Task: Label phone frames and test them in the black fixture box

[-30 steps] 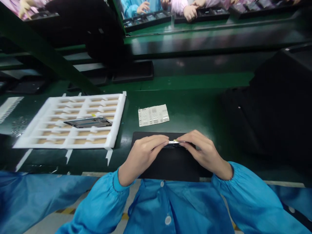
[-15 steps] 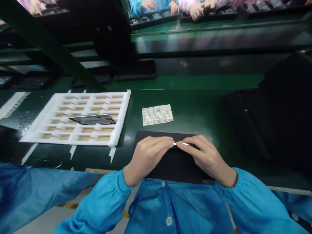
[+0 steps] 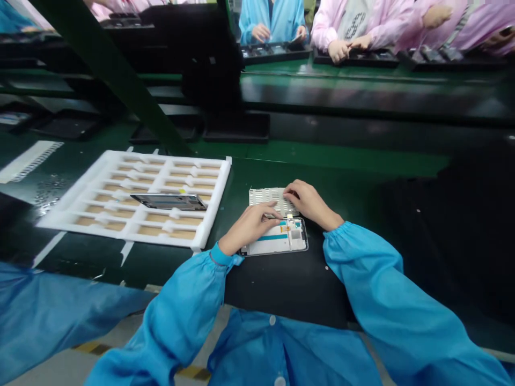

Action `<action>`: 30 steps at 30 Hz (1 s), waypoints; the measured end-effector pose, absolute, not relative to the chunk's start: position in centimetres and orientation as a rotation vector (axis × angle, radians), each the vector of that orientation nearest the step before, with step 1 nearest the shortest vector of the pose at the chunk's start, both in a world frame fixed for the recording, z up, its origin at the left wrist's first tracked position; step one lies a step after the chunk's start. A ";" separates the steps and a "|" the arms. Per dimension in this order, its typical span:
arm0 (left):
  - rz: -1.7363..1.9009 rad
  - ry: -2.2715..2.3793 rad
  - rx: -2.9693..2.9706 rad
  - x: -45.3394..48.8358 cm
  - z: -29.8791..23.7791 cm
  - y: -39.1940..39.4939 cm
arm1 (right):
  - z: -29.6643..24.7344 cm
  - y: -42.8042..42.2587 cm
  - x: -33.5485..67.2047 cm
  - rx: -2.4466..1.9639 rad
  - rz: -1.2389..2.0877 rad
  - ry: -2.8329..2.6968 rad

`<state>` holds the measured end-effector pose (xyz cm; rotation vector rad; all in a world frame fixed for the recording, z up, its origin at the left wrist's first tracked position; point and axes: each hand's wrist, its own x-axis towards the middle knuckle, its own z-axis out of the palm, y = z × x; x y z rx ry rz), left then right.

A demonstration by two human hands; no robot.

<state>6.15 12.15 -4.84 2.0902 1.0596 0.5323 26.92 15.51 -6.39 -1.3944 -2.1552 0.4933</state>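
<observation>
An open phone frame [image 3: 277, 245], silvery inside with blue strips and an orange flex cable, lies face up at the far side of a black mat [image 3: 281, 289]. My left hand [image 3: 251, 228] covers its upper left part, fingers closed over its far edge. Just beyond lies a pale sheet of small metallic strips [image 3: 263, 196]. My right hand [image 3: 308, 202] is at the right part of this sheet, thumb and fingertips pinched together against it. Whatever sits between those fingertips is too small to make out.
To the left, a white foam tray [image 3: 219, 198] with slots carries another phone frame [image 3: 169, 201] leaning across it. Small metal bits [image 3: 50, 190] and a striped sheet [image 3: 30, 161] lie farther left. A black-covered bulk [image 3: 450, 230] stands at right. Co-workers' hands [image 3: 340, 51] work across the bench.
The phone frame, held edge-on between both hands before, now lies flat under my left hand. My right hand has left it and reached forward to the strip sheet. The camera view has shifted.
</observation>
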 end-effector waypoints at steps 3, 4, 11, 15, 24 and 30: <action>0.496 1.015 2.010 5.5 -5.6 13.1 | -7.4 16.6 26.4 -1.396 0.489 -2.256; 0.501 0.985 1.997 5.4 -5.7 13.1 | -7.6 16.5 26.3 -1.399 0.483 -2.274; 0.488 0.957 1.946 5.4 -5.5 13.3 | -8.3 15.3 26.2 -1.407 0.517 -2.151; 0.484 0.959 1.950 5.5 -5.9 13.7 | -8.7 16.1 26.6 -1.403 0.593 -1.849; 0.636 1.114 2.194 5.5 -3.9 9.9 | -3.7 10.2 25.9 -1.322 0.758 -1.415; 0.913 1.018 2.586 5.1 -2.9 4.5 | -0.5 2.2 25.4 -1.322 0.601 -1.651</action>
